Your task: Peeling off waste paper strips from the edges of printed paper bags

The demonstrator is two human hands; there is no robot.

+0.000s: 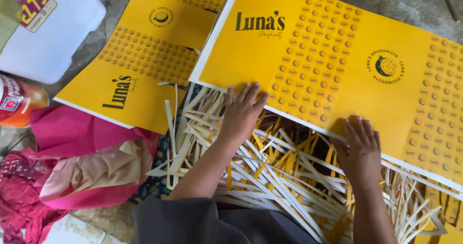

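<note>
Item one: my left hand (pixel 242 110), fingers spread wide and flat, holding nothing, pressing the near white-bordered edge of a large yellow printed sheet (pixel 337 65) that fills the upper right of the frame; its right end is cut off.

Item two: my right hand (pixel 360 150), open with fingers close together, palm down on the same edge, lower right of centre.

Item three: a heap of paper strips (pixel 275 176), white and yellow, under both forearms; the sheet covers its far side.

Item four: a second yellow sheet (pixel 144 65), upper centre-left, partly tucked beneath the first.

Item five: pink cloth (pixel 72 133), lower left.

Item six: white plastic container (pixel 53 41), upper left, cropped.

Item seven: orange jar (pixel 19 101), left edge, mostly out of view.
</note>
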